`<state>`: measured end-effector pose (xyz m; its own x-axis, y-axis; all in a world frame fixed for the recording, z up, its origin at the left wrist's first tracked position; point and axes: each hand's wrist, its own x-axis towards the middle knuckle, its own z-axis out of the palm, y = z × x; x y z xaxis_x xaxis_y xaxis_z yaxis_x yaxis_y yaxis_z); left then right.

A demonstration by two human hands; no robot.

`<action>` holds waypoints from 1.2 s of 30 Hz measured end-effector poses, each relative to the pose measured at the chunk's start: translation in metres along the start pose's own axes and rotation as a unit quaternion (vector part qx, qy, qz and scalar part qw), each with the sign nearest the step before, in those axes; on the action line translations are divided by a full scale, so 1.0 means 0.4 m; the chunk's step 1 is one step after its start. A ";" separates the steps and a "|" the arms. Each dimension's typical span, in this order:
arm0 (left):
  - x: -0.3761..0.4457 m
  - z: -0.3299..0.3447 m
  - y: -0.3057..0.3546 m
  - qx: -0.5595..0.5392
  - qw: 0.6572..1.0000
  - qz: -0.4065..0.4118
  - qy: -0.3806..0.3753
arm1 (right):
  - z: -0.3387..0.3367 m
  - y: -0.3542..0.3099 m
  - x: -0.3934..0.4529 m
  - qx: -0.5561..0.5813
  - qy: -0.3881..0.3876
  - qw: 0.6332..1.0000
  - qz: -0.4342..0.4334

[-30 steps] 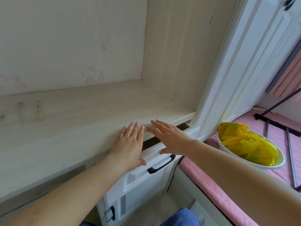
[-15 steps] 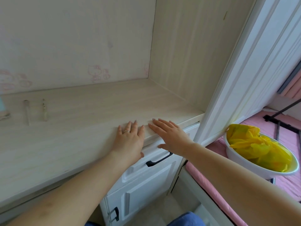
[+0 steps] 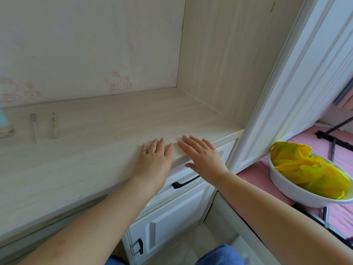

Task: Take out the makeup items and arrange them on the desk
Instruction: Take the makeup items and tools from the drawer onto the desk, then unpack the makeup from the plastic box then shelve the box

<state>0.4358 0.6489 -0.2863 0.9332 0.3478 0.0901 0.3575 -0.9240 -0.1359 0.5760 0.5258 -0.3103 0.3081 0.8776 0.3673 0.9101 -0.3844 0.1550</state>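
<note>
My left hand lies flat with straight fingers on the front edge of the pale wooden desk; a ring sits on one finger. My right hand is beside it, fingers straight, over the desk edge and the white drawer with its black handle. The drawer front sits flush under the desk top. Two slim makeup sticks lie side by side at the far left of the desk. A pale blue item stands at the left border, mostly cut off.
A white cabinet door with a black handle is below the drawer. On the right, a white bowl holding a yellow plastic bag rests on a pink bed surface. A white cupboard panel rises beside the desk.
The drawer, slightly open a second ago, has been pushed shut under the desk top. Both hands moved forward with it onto the desk edge.
</note>
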 end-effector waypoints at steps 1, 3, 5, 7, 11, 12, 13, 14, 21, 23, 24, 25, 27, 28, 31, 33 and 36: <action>0.000 -0.001 0.000 -0.002 1.000 0.000 0.001 | 0.001 0.000 0.000 -0.001 0.002 1.000 0.002; -0.001 -0.003 0.001 -0.006 1.000 0.002 0.004 | 0.002 -0.001 0.001 -0.005 0.008 1.000 0.004; -0.002 -0.003 0.002 -0.008 1.000 0.003 0.007 | 0.002 -0.003 -0.001 -0.008 0.014 1.000 0.006; -0.005 -0.002 0.000 -0.007 1.000 0.004 0.009 | -0.002 -0.004 -0.004 -0.007 0.012 1.000 0.011; -0.013 -0.006 -0.003 -0.024 1.000 0.005 0.018 | -0.028 -0.012 -0.001 0.013 -0.038 0.999 0.012; -0.010 -0.011 -0.004 -0.041 0.999 0.003 0.013 | -0.037 -0.010 0.006 0.031 -0.063 0.997 0.015; -0.011 -0.020 -0.005 -0.065 0.998 0.004 0.008 | -0.058 -0.010 0.012 0.058 -0.100 0.993 0.024; -0.007 -0.032 -0.009 -0.093 0.996 0.005 0.009 | -0.085 -0.009 0.023 0.086 -0.131 0.987 0.031; 0.125 -0.109 -0.105 -0.319 0.946 -0.057 -0.017 | -0.143 0.067 0.206 0.338 -0.143 0.923 0.119; 0.182 -0.130 -0.139 -0.356 0.931 -0.078 -0.012 | -0.139 0.085 0.265 0.359 -0.139 0.913 0.134; 0.203 -0.140 -0.156 -0.378 0.921 -0.090 -0.008 | -0.140 0.090 0.289 0.377 -0.139 0.904 0.145; 0.222 -0.160 -0.175 -0.412 0.905 -0.103 -0.007 | -0.146 0.096 0.317 0.394 -0.142 0.895 0.154; 0.238 -0.206 -0.205 -0.517 0.846 -0.130 -0.010 | -0.171 0.099 0.357 0.422 -0.147 0.878 0.171; 0.242 -0.242 -0.224 -0.575 0.805 -0.147 -0.011 | -0.194 0.099 0.384 0.447 -0.148 0.864 0.180; 0.231 -0.342 -0.278 -0.685 0.707 -0.176 0.013 | -0.271 0.088 0.440 0.537 -0.124 0.809 0.205; 0.213 -0.406 -0.325 -0.699 0.688 -0.192 0.019 | -0.325 0.073 0.469 0.569 -0.104 0.786 0.216; 0.176 -0.478 -0.377 -0.698 0.684 -0.212 0.023 | -0.401 0.040 0.492 0.605 -0.098 0.760 0.218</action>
<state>0.4406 0.7820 -0.0707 0.7421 0.6565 -0.1352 0.1830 -0.0044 0.9831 0.6066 0.6464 -0.0886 0.5806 0.8140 -0.0195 0.2627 -0.2099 -0.9418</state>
